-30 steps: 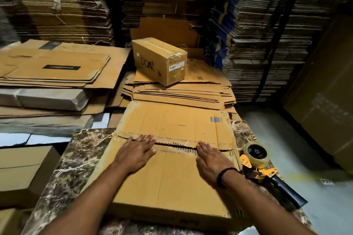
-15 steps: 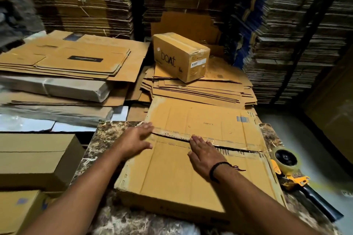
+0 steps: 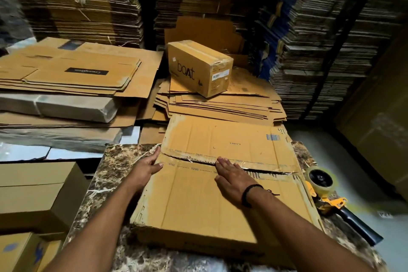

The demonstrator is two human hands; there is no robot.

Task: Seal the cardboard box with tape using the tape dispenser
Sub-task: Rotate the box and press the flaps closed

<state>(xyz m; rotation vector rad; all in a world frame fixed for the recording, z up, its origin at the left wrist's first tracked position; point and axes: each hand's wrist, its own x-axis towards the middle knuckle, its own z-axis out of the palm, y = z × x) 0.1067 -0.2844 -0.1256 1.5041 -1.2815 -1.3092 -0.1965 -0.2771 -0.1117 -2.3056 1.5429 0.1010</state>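
A wide, flat brown cardboard box point(image 3: 198, 201) lies on the marble-patterned table point(image 3: 110, 174), its two top flaps meeting along a ragged seam. My left hand point(image 3: 146, 168) rests at the box's left edge by the end of the seam, fingers spread. My right hand point(image 3: 234, 178) lies flat on the near flap with its fingertips at the seam near the middle; a black band circles the wrist. The tape dispenser point(image 3: 326, 192), yellow with a black handle and a clear tape roll, lies on the table just right of the box, untouched.
A sealed small box printed "boat" point(image 3: 198, 68) sits on a pile of flattened cartons point(image 3: 220, 106) behind the table. More flattened cartons point(image 3: 72, 73) lie at the left, tall stacks fill the back, closed boxes point(image 3: 37, 194) stand left of the table, and grey floor point(image 3: 331, 150) shows at the right.
My left hand has slid left from the seam's middle to the box's left edge. My right hand has shifted a little left along the seam. The view has panned.
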